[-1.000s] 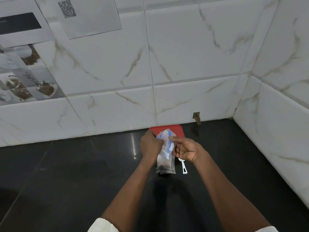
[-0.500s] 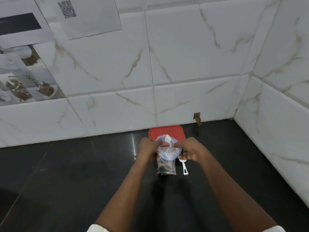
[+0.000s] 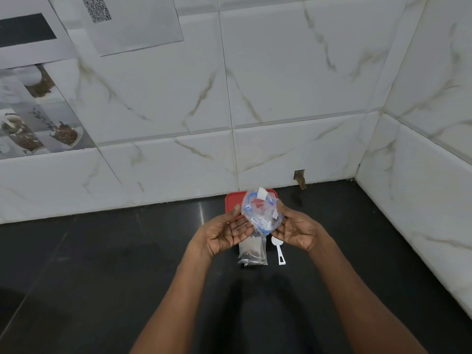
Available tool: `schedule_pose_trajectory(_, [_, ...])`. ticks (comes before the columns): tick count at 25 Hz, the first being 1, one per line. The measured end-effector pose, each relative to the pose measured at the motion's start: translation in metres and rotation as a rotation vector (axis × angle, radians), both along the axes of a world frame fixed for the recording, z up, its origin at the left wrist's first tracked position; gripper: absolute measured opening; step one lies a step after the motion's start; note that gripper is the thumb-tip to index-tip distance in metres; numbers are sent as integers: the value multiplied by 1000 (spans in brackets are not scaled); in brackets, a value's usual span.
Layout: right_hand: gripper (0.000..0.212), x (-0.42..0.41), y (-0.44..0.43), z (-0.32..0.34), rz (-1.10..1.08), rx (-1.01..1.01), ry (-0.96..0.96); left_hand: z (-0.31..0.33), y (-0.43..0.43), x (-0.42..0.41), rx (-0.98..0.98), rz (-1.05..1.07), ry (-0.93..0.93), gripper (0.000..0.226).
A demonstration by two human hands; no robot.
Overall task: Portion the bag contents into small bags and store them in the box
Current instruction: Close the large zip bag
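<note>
I hold a crumpled clear bag with a blue zip strip (image 3: 260, 215) up between both hands, above the counter. My left hand (image 3: 224, 233) is palm up and takes the bag's left edge between thumb and fingertips. My right hand (image 3: 296, 228) does the same on the right edge. Behind the bag, against the wall, lies the red box (image 3: 230, 201), partly hidden. Below my hands, small clear bags with dark contents (image 3: 252, 254) lie flat on the counter. A white plastic spoon (image 3: 279, 251) lies just right of them.
The black counter (image 3: 102, 264) runs left and toward me. White marble-tiled walls close the back and the right side, meeting in a corner (image 3: 357, 175). Papers with a QR code (image 3: 97, 8) hang on the back wall.
Both hands have turned palm up and moved slightly apart, spreading the clear bag wider between them. The bags on the counter and the spoon have not moved.
</note>
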State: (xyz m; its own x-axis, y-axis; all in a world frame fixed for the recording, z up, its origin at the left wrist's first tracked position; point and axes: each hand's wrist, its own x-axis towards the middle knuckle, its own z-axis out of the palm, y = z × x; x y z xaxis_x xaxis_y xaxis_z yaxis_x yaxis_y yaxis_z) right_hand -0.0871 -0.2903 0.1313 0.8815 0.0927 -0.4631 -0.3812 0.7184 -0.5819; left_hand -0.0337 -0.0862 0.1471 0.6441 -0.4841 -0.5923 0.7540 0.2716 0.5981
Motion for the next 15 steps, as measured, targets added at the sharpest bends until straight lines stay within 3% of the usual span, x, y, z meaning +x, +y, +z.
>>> schedule_pose_trajectory(3, [40, -2, 8, 5, 15, -152, -7, 2, -6, -7, 113, -53, -73, 20])
schedule_pose_trajectory(8, [37, -6, 21, 0, -53, -627, -8, 0, -17, -17, 409, 32, -293, 25])
schedule_pose_trajectory(12, [30, -8, 15, -1, 30, -451, 11, -2, -19, -16, 534, 121, -340, 17])
schedule_pose_trajectory(15, [22, -10, 9, -2, 37, -179, 25, -5, -18, -10, 925, 120, -557, 18])
